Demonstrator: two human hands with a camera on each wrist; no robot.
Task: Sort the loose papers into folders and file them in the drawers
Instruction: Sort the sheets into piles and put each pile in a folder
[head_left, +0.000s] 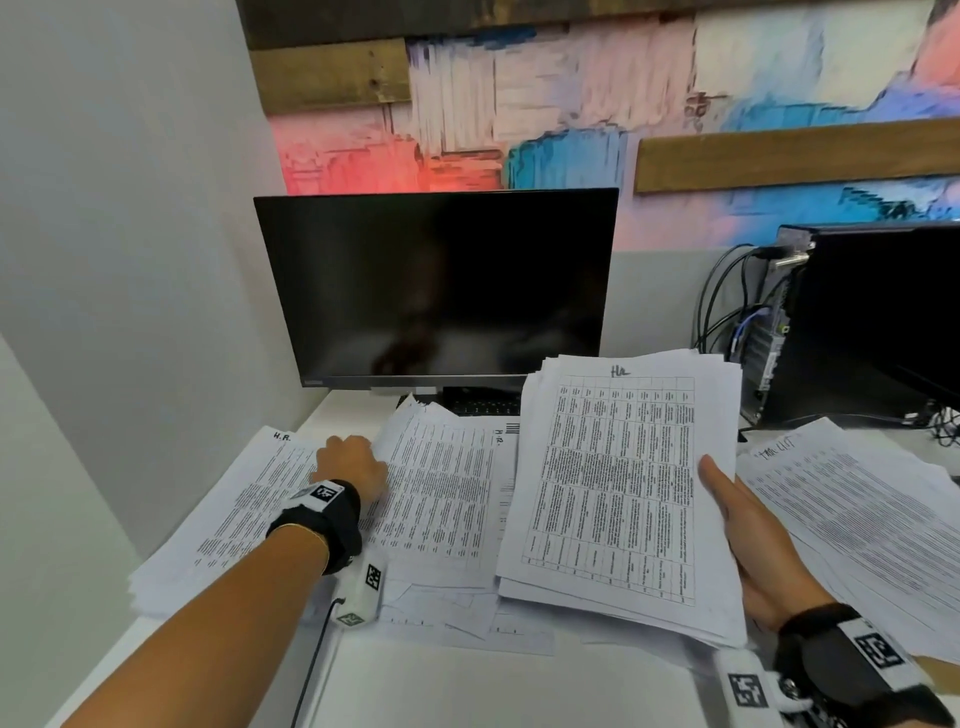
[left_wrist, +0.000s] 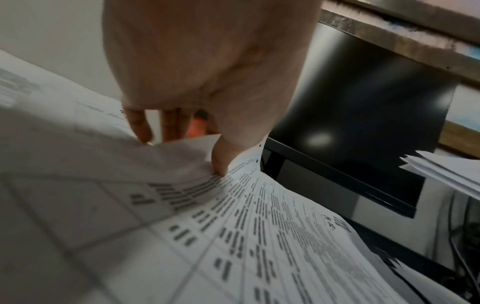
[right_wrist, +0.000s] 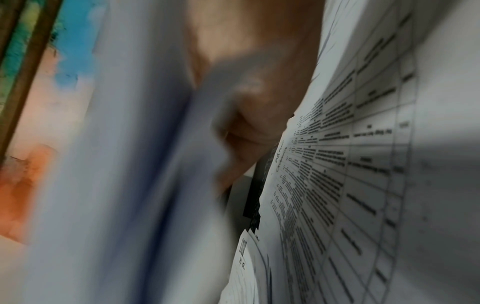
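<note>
My right hand grips a thick stack of printed sheets marked "HR" at the top, thumb on its right edge, raised above the desk. In the right wrist view the fingers lie under that blurred stack. My left hand reaches to the loose papers spread before the monitor. There thumb and fingers pinch the lifted top corner of a sheet. A pile marked "H.R." lies at the left. No folder or drawer is in view.
A black monitor stands at the back of the white desk, a keyboard under its edge. A computer tower with cables is at the right. Another paper pile lies right of my right hand. A wall closes the left side.
</note>
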